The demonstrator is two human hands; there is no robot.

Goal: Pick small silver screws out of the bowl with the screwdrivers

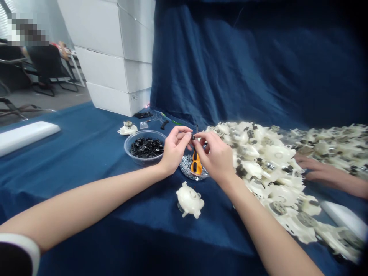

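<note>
My left hand [175,147] and my right hand [214,155] meet above the table, their fingertips pinching a small black part [193,137]. Just below them stands an orange-handled screwdriver [196,164], its thin shaft rising past my fingers. I cannot tell whether either hand grips it. Under its handle lies a round dish of silver screws [188,168]. A clear bowl of small black parts [145,147] sits beyond my left wrist. A white plastic housing [189,199] rests on the blue cloth nearer me.
A large heap of white plastic housings [267,161] covers the right side, where a co-worker's hand [313,168] reaches in. Another white housing [127,128], a white wrist pad [25,137] and stacked white boxes [112,50] stand left. A blue cloth [230,65] hangs behind.
</note>
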